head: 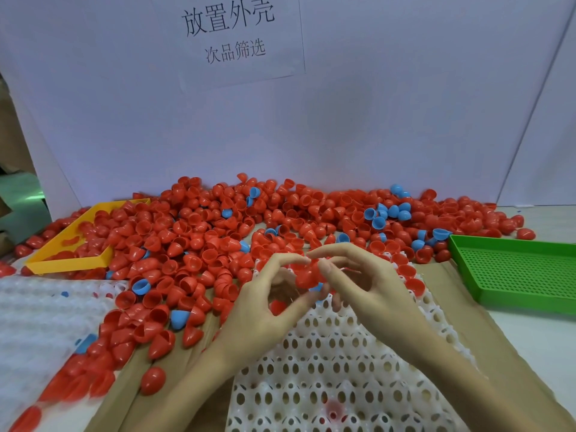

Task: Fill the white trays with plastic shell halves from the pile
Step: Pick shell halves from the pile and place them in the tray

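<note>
Both hands meet above the far end of the white tray (330, 369). The left hand (265, 310) and right hand (364, 285) curl their fingertips around a red shell half (307, 275), pinching it between them. The pile (218, 232) spreads from 9 to 2 o'clock, a yellow tray (67, 260) at 10, a green tray (514, 269) at 3.

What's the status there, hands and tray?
Left hand and right hand both pinching red shells over the white tray. Most tray holes empty. Shell pile spilling onto the tray's far edge.
</note>
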`<state>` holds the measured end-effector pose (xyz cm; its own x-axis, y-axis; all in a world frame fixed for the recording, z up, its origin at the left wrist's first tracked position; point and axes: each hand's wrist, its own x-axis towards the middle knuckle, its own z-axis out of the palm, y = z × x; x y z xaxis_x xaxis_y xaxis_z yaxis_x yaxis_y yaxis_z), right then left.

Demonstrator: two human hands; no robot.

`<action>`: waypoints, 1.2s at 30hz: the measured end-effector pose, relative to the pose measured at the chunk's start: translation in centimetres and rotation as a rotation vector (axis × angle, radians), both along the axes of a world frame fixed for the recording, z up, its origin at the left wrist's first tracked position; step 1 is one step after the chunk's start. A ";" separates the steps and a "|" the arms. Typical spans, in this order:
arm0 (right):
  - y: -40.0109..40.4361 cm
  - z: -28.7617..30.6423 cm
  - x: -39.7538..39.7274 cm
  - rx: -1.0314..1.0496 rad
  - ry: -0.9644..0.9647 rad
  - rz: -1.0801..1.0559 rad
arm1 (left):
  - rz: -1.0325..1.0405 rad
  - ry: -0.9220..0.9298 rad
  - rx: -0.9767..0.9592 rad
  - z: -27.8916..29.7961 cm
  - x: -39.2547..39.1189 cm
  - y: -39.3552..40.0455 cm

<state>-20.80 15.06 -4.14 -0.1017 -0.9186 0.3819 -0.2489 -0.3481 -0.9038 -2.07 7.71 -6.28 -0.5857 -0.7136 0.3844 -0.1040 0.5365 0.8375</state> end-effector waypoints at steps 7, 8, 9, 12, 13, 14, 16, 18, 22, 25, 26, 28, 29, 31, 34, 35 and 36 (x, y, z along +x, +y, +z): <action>-0.2 -0.3 0.0 0.175 -0.204 0.026 | -0.011 0.005 0.115 0.2 -0.1 -0.3; -0.1 -0.4 0.1 0.160 -0.162 0.019 | -0.017 0.011 0.141 0.4 0.0 -0.4; 0.0 -0.4 0.3 0.136 -0.104 0.002 | -0.013 0.009 0.158 0.5 0.1 -0.5; 0.1 -0.7 0.6 0.042 0.081 -0.078 | 0.046 -0.028 0.166 0.9 0.6 -1.2; 0.1 -0.8 0.7 0.026 0.135 -0.107 | 0.071 -0.043 0.174 1.1 0.8 -1.5; 0.1 -0.9 0.6 0.015 0.194 -0.126 | 0.089 -0.051 0.192 1.3 1.0 -1.8; 0.2 -0.8 0.6 -0.005 0.321 -0.116 | 0.079 -0.055 0.237 1.5 1.3 -2.1; 0.4 -0.9 0.9 -0.001 0.398 -0.054 | 0.026 -0.061 0.272 1.5 1.4 -2.0; 0.3 -1.5 1.2 0.057 0.387 -0.023 | -0.018 -0.075 0.310 1.0 1.0 -1.5; 0.0 -1.8 1.2 0.137 0.224 -0.057 | -0.011 -0.015 0.309 0.9 0.8 -1.4; 0.0 -1.8 1.1 0.186 0.146 -0.072 | -0.012 0.000 0.262 0.8 0.8 -1.3; 0.0 -1.8 0.9 0.292 0.015 -0.094 | -0.037 -0.012 0.116 0.7 1.0 -1.3; 0.1 -1.8 0.9 0.329 -0.005 -0.106 | -0.045 -0.028 0.036 0.6 1.0 -1.3; 0.1 -2.0 0.9 0.347 0.050 -0.134 | -0.031 -0.072 -0.134 0.4 1.0 -1.1; 0.0 -2.2 1.0 0.311 0.201 -0.164 | -0.015 -0.160 -0.326 0.0 0.8 -1.0; 0.0 -2.1 1.0 0.300 0.244 -0.167 | -0.001 -0.167 -0.339 -0.1 0.9 -1.1; 0.1 -2.0 1.0 0.295 0.273 -0.164 | 0.018 -0.167 -0.323 -0.1 1.0 -1.3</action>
<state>-19.81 15.11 -6.14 -0.1870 -0.9726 0.1383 -0.5229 -0.0207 -0.8522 -1.03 6.41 -6.40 -0.6478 -0.5821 0.4914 -0.2372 0.7671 0.5960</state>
